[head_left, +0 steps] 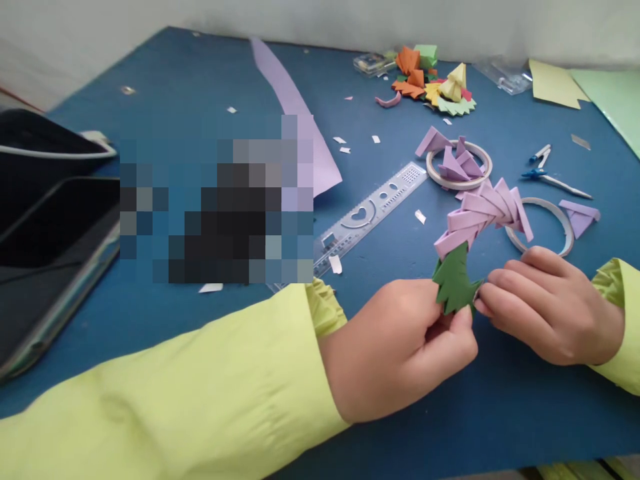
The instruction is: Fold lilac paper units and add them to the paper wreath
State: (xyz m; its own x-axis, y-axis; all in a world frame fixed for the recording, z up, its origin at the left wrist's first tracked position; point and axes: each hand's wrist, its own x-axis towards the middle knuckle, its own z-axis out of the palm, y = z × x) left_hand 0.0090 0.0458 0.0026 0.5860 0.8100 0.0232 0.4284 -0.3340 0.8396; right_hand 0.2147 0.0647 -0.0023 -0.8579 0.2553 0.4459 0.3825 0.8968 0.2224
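Observation:
A curved chain of folded paper pieces is between my hands: a lilac section (pixel 487 210) at the far end and a dark green section (pixel 456 283) nearer me. My left hand (pixel 405 340) is closed around the lower green pieces, its thumb pressed against them. At the green section's right tip, the fingers of my right hand (pixel 540 307) are pinched together on the paper; their exact hold is partly hidden. Past the chain lie two tape rolls (pixel 430 170). Folded lilac triangles (pixel 460 162) rest inside and over the left roll, and another lilac piece (pixel 579 217) lies by the right one.
A clear ruler (pixel 373 213) and a lilac paper sheet (pixel 300 127) lie left of the chain. Multicoloured folded pieces (pixel 430 83) are heaped at the back. A blue-and-white compass (pixel 555 177) lies right. A dark device (pixel 60 247) occupies the left; a blurred block covers the area beside it.

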